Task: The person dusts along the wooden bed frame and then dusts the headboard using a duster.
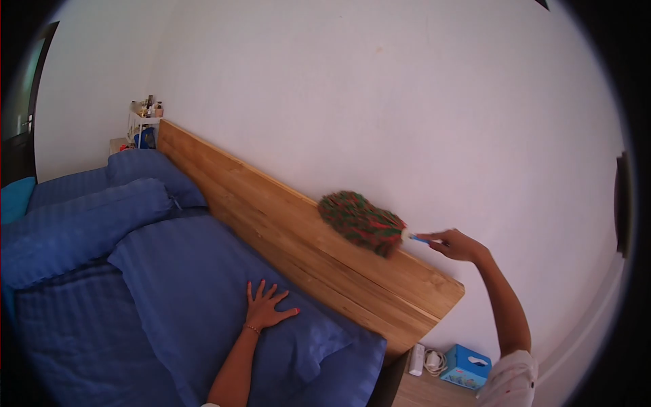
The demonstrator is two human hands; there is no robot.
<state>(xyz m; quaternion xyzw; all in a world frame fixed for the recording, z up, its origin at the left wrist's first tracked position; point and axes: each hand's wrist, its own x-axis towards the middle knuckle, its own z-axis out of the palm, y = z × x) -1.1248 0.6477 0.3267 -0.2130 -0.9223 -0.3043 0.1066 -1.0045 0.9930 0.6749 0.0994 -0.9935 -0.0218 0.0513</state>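
Observation:
My right hand is closed around the blue handle of a duster. The duster's fluffy head is mottled red and green, slightly blurred, and lies over the top edge of the wooden headboard. My left hand rests palm down with fingers spread on a blue pillow, close to the headboard's lower side. A thin bracelet circles the left wrist.
A blue bolster and another blue pillow lie farther left on the bed. Right of the bed, a bedside surface holds a blue tissue box, a white power strip and a coiled cable. A small shelf with bottles stands beyond the headboard.

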